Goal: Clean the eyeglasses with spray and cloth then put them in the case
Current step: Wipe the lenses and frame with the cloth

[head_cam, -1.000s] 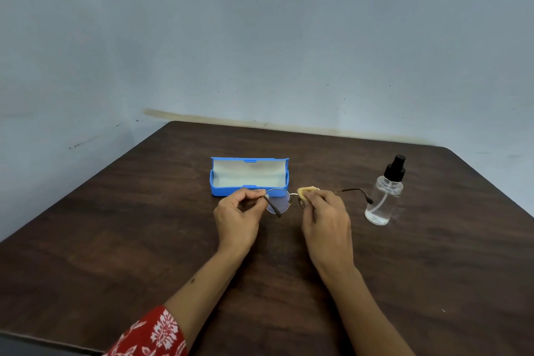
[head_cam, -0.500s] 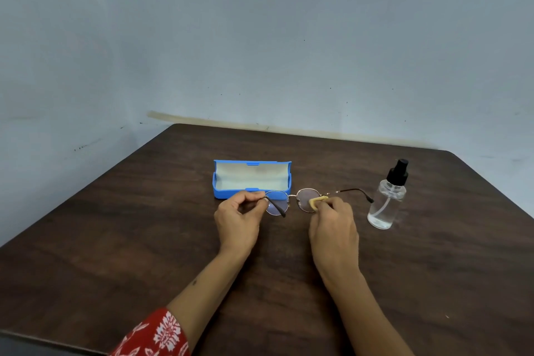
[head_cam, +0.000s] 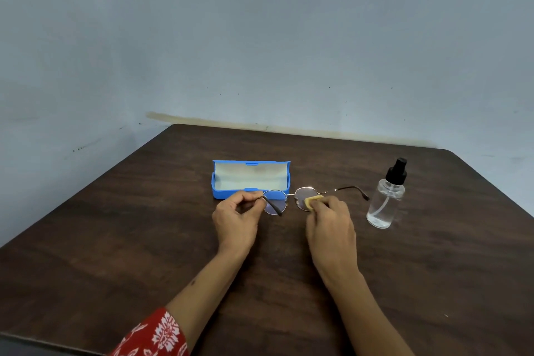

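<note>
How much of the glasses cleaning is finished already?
About halfway. The spray bottle stands set aside, though whether spraying happened cannot be seen. In hand: the left hand pinches the eyeglasses at one temple while the right hand rubs a yellow cloth on one lens. Left: finishing the wiping, then laying them in the open, empty blue case.

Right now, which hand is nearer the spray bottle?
Right. The right hand wipes a lens just left of the spray bottle; the left hand is farther left, by the case.
</note>
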Demonstrator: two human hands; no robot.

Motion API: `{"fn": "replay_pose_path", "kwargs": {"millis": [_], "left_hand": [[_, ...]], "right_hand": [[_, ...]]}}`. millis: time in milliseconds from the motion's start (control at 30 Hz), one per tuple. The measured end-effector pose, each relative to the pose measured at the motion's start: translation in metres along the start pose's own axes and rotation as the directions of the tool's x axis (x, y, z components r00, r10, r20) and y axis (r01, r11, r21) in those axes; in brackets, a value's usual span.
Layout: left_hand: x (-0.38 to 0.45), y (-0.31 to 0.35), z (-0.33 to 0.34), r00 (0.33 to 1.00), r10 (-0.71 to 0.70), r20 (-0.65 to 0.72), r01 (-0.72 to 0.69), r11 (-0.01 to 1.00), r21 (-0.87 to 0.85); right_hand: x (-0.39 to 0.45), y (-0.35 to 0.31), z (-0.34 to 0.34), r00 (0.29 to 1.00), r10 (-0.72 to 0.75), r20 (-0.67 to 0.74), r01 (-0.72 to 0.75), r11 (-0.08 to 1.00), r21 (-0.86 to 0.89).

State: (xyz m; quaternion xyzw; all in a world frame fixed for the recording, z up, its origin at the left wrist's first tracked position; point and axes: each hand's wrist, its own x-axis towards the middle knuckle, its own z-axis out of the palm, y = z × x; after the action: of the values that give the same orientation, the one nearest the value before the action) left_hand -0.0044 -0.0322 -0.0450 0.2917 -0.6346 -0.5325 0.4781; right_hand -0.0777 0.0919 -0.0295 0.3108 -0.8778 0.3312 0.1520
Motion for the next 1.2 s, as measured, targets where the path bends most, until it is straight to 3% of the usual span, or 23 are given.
{"fn": "replay_pose_path", "kwargs": {"millis": [100,233,433,567,767,900,1067,1200], "left_hand": [[0.0003,0.0001,0.0,1.0,0.006,-0.005,-0.006,1.0,0.007],[-0.0004,0.0004,0.0001,1.0,-0.006,0.003,0.006,1.0,0.003],[-0.0004,-0.0008,-0.0012,1.0,0.001,-0.016,-0.001,1.0,0.01],[-0.0007,0.0,-0.0002,1.0,0.001,-0.003,-0.001,1.0,0.008],[-0.0026,0.0011,0.0004,1.0,0.002,0.027,-0.002,1.0,0.003],[-0.0053,0.0032,-0.0003,0.999,0.014,0.048,-0.014,1.0,0.006],[-0.0026,0.0018,-0.001,1.0,-0.016,0.014,0.016,1.0,-0.011],[-0.0004,0.0007,-0.0006,0.999,-0.038,-0.028,0.037,0.999,-0.038]], "right_hand": [[-0.0002,-0.0004,0.0012,0.999,-0.043,0.026,0.043,0.999,0.003],[0.001,0.0039,-0.0006,0.998,0.067,0.006,-0.067,0.998,-0.022],[-0.0017,0.0007,0.0001,0.999,-0.043,0.01,0.043,0.999,0.006],[-0.0006,0.0031,-0.0012,0.998,0.062,-0.024,-0.062,0.997,-0.035],[-0.0019,-0.0018,0.0005,0.997,-0.07,-0.031,0.071,0.997,0.041],[-0.0013,-0.0016,-0.0016,0.996,-0.019,-0.09,0.025,0.998,0.06],[-0.0018,-0.0006,0.0,0.996,-0.086,-0.032,0.088,0.994,0.061],[-0.0006,0.003,-0.0005,0.999,-0.036,-0.017,0.037,0.997,0.064]]}}
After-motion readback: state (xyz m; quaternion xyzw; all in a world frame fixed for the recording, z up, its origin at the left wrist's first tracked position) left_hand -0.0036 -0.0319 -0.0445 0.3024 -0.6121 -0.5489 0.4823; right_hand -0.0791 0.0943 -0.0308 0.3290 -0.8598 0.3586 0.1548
